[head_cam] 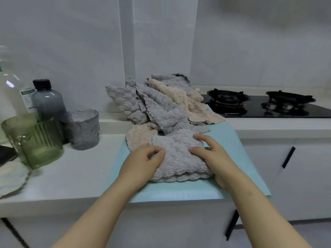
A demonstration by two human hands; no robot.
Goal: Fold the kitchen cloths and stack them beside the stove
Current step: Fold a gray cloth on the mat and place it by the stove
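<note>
A folded grey cloth (179, 158) lies on a blue mat (179, 193) at the desk's (71, 176) front edge. The left grip (143, 159) pinches it with curled fingers; the right grip (213, 154) presses it, fingers spread. Loose cloths (161, 104) pile behind, beside the stove (268, 109).

Greys, beige and aqua on a white counter (71, 174).
Lower centre, a grey cloth (179, 158), bubble-textured, lies on a pale aqua mat (179, 193); the pile (161, 104) behind mixes grey and beige; right, a glossy black stove (259, 109); left, a ribbed green glass (41, 142).
</note>
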